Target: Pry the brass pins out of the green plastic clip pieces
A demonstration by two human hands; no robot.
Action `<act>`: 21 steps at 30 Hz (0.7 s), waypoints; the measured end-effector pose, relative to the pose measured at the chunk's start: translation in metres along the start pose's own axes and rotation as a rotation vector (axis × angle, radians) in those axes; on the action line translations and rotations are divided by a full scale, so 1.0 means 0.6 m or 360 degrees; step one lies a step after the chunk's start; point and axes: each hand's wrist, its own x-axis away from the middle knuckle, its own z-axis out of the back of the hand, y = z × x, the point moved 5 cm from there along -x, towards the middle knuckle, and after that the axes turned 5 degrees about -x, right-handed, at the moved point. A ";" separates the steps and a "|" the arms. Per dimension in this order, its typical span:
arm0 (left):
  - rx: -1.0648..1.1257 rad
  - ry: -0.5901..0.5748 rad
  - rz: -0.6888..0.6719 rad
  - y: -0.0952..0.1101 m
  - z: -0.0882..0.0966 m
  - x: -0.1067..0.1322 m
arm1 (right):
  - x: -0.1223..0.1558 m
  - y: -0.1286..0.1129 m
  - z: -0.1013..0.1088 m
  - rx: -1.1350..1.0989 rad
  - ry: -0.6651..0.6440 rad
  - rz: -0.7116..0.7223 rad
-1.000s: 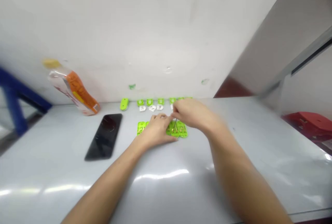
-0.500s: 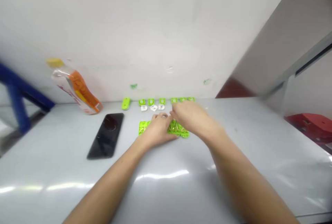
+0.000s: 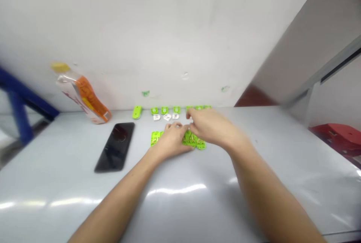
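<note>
My left hand lies palm down on a row of bright green plastic pieces in the middle of the grey table, fingers curled over them. My right hand hovers just above and to the right of it, fingertips pinched close to the left hand's fingers; what they pinch is too small to make out. Behind the hands, along the wall, stand a line of small green parts and a few small white parts.
A black phone lies face up to the left of the hands. An orange-labelled bottle with a yellow cap leans against the wall at the far left. A blue frame stands at the left edge, a red object at the right.
My right hand dipped toward the green row and has come back up slightly near the far small parts. The left hand has stayed on the green pieces.
</note>
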 end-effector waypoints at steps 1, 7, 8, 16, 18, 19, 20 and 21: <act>0.0008 -0.0013 -0.0021 0.002 0.000 0.000 | 0.002 -0.002 0.001 -0.0051 0.0004 0.0040; -0.0001 0.0013 0.0001 0.002 0.003 0.000 | 0.000 0.008 0.001 0.0004 -0.0044 -0.0145; -0.0006 0.0022 0.0007 0.001 0.004 0.000 | 0.001 0.007 0.001 -0.0007 -0.0045 -0.0132; -0.0035 -0.0002 -0.0046 0.004 0.002 -0.001 | 0.003 0.005 0.005 -0.0009 -0.0072 -0.0118; -0.0046 0.0008 -0.0017 0.004 0.004 0.000 | 0.003 0.006 0.004 0.0003 -0.0080 -0.0133; -0.0041 0.0006 -0.0013 0.005 0.004 0.000 | 0.004 0.004 0.004 -0.0029 -0.0081 -0.0096; -0.0032 -0.0003 -0.0011 0.005 0.005 0.000 | 0.006 0.002 0.004 -0.0074 -0.0085 -0.0048; -0.0024 -0.0017 -0.0007 0.006 0.005 0.000 | 0.008 0.001 0.004 -0.0124 -0.0089 -0.0010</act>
